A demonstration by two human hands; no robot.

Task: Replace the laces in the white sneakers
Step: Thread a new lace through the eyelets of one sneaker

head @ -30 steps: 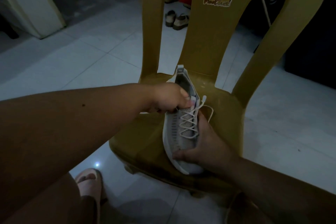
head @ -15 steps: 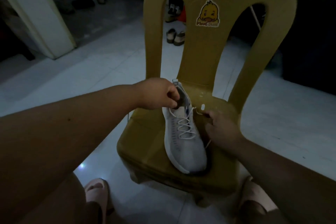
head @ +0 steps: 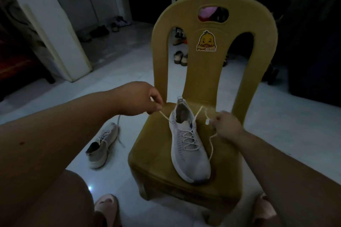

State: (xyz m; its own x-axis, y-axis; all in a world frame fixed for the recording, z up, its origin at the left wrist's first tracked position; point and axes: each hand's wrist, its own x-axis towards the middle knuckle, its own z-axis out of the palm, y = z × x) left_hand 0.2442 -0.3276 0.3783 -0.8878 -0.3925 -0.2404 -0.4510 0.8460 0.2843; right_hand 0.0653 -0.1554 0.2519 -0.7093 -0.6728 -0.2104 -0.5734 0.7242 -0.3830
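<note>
Yellow plastic chair (head: 153,153) is dead ahead of you, backrest on the far side. White sneaker (head: 191,160) lies sole-down on the seat. Its long axis runs near-far: collar toward the backrest, toe toward you, skewed slightly right. Second sneaker (head: 103,145) is on the floor left of the chair, well apart, also laced.

Your left hand (head: 140,99) is just left of the collar, fingers curled, pinching one end of the lace (head: 188,138). Your right hand (head: 227,125) is just right of the collar, fingers curled round the other end. The lace crosses every visible eyelet row; can't tell if it's the old one or the new one.

Key relation: the two ends leave the top eyelets and diverge, one to each hand, either side of the shoe's axis.
- Left strand (head: 165,116) runs short and nearly straight to your fingers.
- Right strand (head: 200,112) is slack. It loops up toward the backrest before dropping to your fingers.
- Its tail (head: 211,147) hangs below the hand onto the seat.

My read: a pull loads the left side first, and the right needs its slack gathered. Nothing pins the shoe, so uneven tension could yaw it.
</note>
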